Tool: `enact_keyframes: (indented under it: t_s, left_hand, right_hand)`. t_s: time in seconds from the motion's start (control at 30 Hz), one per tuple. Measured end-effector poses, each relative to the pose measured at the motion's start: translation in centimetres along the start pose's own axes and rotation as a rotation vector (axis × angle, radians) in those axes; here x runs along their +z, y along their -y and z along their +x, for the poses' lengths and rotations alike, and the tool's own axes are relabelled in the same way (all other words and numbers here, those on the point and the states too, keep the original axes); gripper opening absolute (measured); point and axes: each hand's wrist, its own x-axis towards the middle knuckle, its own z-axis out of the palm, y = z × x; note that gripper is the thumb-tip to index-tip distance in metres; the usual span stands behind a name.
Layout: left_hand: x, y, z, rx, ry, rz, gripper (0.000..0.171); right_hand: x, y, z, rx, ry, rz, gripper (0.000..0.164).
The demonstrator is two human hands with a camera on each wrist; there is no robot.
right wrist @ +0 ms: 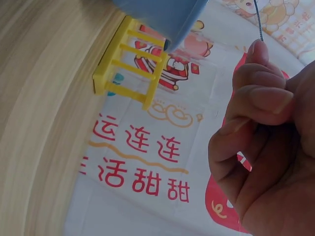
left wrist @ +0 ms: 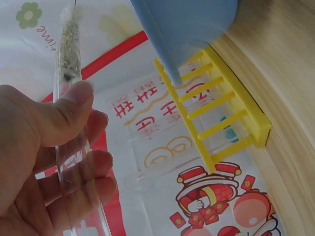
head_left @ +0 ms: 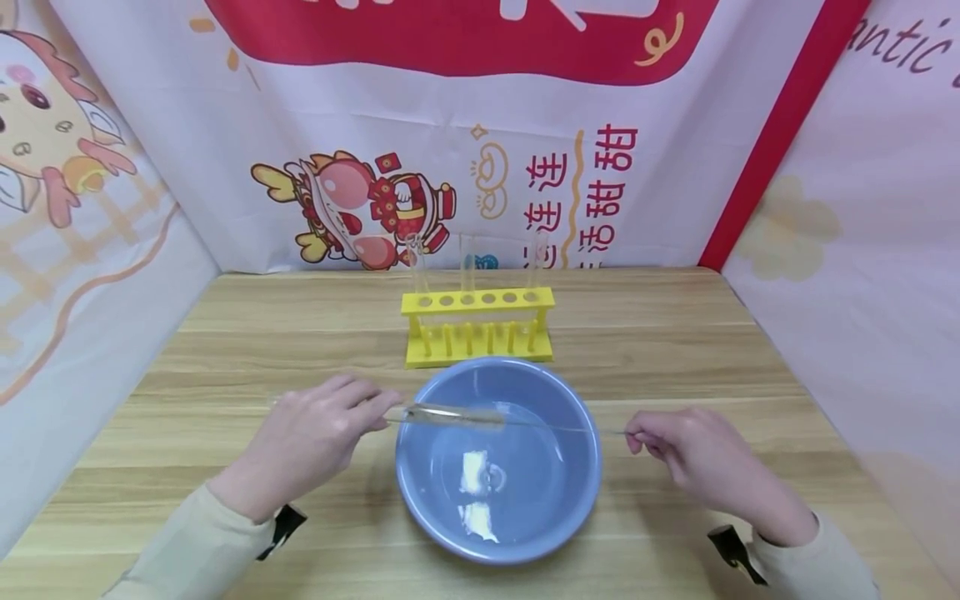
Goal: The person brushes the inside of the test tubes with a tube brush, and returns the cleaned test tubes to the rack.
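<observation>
My left hand (head_left: 321, 433) grips a clear glass test tube (left wrist: 74, 162), held nearly level at the left rim of the blue basin (head_left: 498, 543). The bristle head of a test tube brush (left wrist: 69, 46) sits inside the tube's mouth end. From it a thin twisted wire handle (head_left: 562, 428) runs across above the basin to the right. My right hand (head_left: 708, 457) pinches the end of that wire between thumb and curled fingers, just outside the basin's right rim. In the right wrist view the wire (right wrist: 259, 22) rises from the fingertips.
Behind the basin stands a yellow test tube rack (head_left: 480, 302) with three upright glass test tubes (head_left: 468, 265). The wood-grain table (head_left: 300, 333) has printed cloth walls (head_left: 420, 108) at its back and both sides. A black strap (head_left: 281, 530) is on each wrist.
</observation>
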Motion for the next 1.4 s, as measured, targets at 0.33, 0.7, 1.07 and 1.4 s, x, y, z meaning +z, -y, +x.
enact_keyframes:
  t_s: [0.33,0.7,1.07,1.4]
  left_hand:
    - [-0.2,1.4,-1.5,0.037,-0.051,0.027,0.022]
    - [-1.3,1.8,-0.9,0.142,-0.019,0.217,0.031]
    - [-1.5,0.1,2.9,0.226,0.027,0.057,0.041]
    - [-0.6,1.5,10.0,0.013,-0.158,-0.556,0.038]
  right_hand:
    - [-0.2,-1.3,-2.8,0.056,-0.008,-0.036,0.051]
    - [-1.3,-2.7,-6.2,0.173,-0.009,-0.159,0.053]
    - [-1.6,-2.2,-6.7,0.149,-0.060,-0.220,0.044]
    - [-1.8,-2.0,-7.0,0.113,-0.097,-0.220,0.039]
